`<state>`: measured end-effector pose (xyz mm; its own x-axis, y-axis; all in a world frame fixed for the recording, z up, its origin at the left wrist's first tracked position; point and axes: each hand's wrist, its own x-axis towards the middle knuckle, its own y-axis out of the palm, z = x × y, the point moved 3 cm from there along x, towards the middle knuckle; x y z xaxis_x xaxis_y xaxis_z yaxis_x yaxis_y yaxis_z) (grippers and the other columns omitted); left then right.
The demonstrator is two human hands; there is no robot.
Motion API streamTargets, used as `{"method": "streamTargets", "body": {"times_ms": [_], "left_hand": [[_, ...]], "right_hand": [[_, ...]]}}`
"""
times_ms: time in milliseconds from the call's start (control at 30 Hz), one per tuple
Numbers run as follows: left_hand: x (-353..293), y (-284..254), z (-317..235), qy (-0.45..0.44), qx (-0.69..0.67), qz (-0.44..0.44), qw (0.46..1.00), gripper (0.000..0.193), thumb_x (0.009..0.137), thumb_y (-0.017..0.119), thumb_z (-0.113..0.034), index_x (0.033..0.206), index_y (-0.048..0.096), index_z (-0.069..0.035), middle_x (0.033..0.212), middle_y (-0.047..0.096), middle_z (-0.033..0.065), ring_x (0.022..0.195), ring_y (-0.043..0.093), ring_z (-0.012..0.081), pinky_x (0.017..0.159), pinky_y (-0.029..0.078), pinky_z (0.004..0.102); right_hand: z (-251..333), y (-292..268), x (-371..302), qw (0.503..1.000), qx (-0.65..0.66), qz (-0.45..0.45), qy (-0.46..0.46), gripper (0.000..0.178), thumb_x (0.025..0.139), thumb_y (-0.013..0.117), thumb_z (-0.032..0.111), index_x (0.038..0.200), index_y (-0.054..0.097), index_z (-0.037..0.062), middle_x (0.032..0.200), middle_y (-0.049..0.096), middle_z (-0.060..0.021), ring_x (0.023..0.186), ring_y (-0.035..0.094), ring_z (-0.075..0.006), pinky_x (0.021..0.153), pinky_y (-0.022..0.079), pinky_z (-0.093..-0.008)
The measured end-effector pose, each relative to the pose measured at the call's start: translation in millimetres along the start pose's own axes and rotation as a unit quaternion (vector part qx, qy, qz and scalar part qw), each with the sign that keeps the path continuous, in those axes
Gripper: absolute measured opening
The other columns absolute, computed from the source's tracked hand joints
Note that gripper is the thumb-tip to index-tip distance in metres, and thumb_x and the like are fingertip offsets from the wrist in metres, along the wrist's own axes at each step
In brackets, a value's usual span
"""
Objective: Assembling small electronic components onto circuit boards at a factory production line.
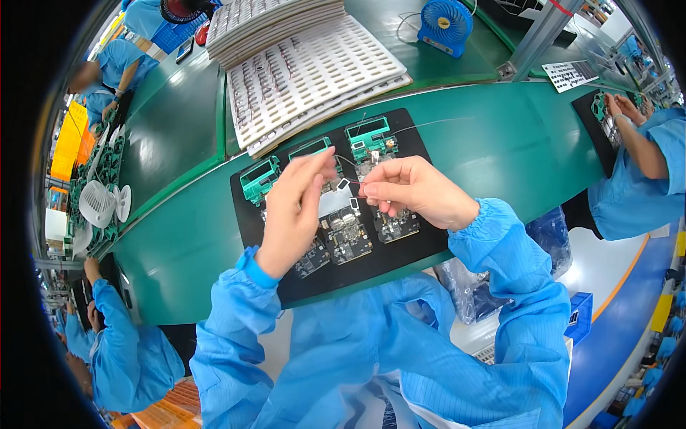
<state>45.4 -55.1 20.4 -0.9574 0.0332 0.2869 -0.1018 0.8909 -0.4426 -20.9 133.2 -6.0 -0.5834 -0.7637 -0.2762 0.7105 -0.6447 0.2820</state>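
My right hand (418, 190) is closed in a pinch on a thin wire (355, 182), reddish where it shows. My left hand (295, 207) hovers beside it, fingers stretched out and thumb apart, with nothing visible in it. Under both hands lies a black mat (246, 223) bearing three assemblies, each a circuit board with a green frame at its far end. The right green frame (368, 130) and left green frame (260, 179) show well; my left fingers partly cover the middle one. The middle circuit board (348, 239) and right circuit board (397, 227) lie nearer me.
Stacked white trays (321, 79) with rows of slots and wired parts stand beyond the mat. A blue fan (445, 27) is at the back. Co-workers sit at the left and right, one person's sleeve (661, 139) close to the green table (514, 143). A blue bin (580, 317) stands lower right.
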Motion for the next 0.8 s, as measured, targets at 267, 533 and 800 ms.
{"method": "streamTargets", "body": {"times_ms": [267, 533, 800], "left_hand": [[-18.0, -30.6, 7.5, -0.098, -0.114, -0.065, 0.987, 0.01, 0.091, 0.063, 0.002, 0.1, 0.067, 0.003, 0.094, 0.064, 0.0044, 0.087, 0.064, 0.0102, 0.079, 0.052, 0.023], [-9.5, -39.4, 25.2, -0.093, -0.08, -0.118, 0.985, 0.011, 0.089, 0.066, -0.001, 0.1, 0.067, 0.002, 0.091, 0.066, 0.0048, 0.084, 0.064, 0.0102, 0.074, 0.053, 0.0248], [0.4, -33.4, 30.6, 0.079, 0.195, -0.113, 0.971, 0.011, 0.081, 0.067, 0.002, 0.092, 0.066, -0.001, 0.088, 0.065, 0.0117, 0.077, 0.065, 0.0282, 0.066, 0.052, 0.034]], "right_hand": [[4.0, 35.1, 28.3, 0.995, -0.079, 0.002, -0.055, 0.018, 0.094, 0.065, 0.018, 0.1, 0.067, 0.0016, 0.082, 0.065, 0.0001, 0.071, 0.059, -0.0053, 0.061, 0.049, -0.0205], [2.3, 49.9, 54.0, 0.985, -0.144, -0.059, -0.078, 0.014, 0.089, 0.066, 0.011, 0.09, 0.067, -0.0029, 0.077, 0.069, -0.007, 0.066, 0.065, -0.0124, 0.056, 0.05, -0.0267], [0.3, 51.6, 63.7, 0.914, -0.35, -0.103, -0.178, 0.014, 0.087, 0.066, 0.009, 0.089, 0.066, -0.0045, 0.074, 0.07, -0.0128, 0.068, 0.069, -0.0182, 0.063, 0.054, -0.0312]]}}
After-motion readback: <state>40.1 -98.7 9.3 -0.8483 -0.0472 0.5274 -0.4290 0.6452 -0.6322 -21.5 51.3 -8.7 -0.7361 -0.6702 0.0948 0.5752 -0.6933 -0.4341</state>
